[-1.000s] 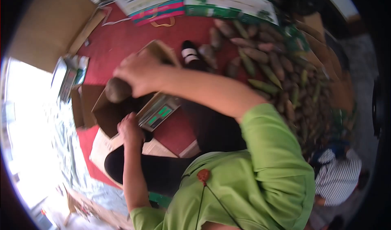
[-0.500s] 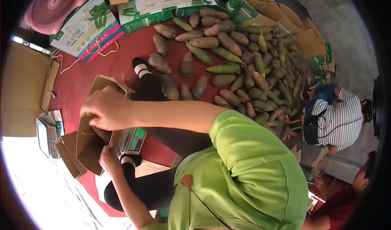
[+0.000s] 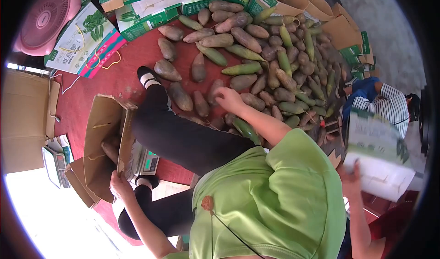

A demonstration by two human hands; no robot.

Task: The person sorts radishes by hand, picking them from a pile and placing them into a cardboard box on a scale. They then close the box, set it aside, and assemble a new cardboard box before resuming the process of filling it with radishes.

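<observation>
My left hand [image 3: 121, 186] is closed on the edge of an open cardboard box [image 3: 95, 139], tilted toward me. Inside the box lies a muddy radish [image 3: 110, 151], partly shaded. My right hand [image 3: 229, 100] reaches down at the near side of the pile, its fingers curled against the end of a brownish radish [image 3: 214, 91]. Other muddy radishes [image 3: 198, 68] lie around it, and a greener one [image 3: 246, 129] is below my forearm. A digital scale [image 3: 149, 161] with green lit figures stands beside the box, partly hidden by it.
A large pile of radishes [image 3: 293, 71] spreads over the red floor. Printed cartons [image 3: 151, 25] line the back, near a pink fan [image 3: 43, 18]. A second scale [image 3: 56, 165] stands left. A person in stripes [image 3: 389, 105] sits right; another person's hand [image 3: 352, 181] holds a white-green carton [image 3: 380, 153].
My right hand has left the cardboard box and moved right to the radishes. My left hand stays on the box edge. The other person's hand has brought a carton into view at right.
</observation>
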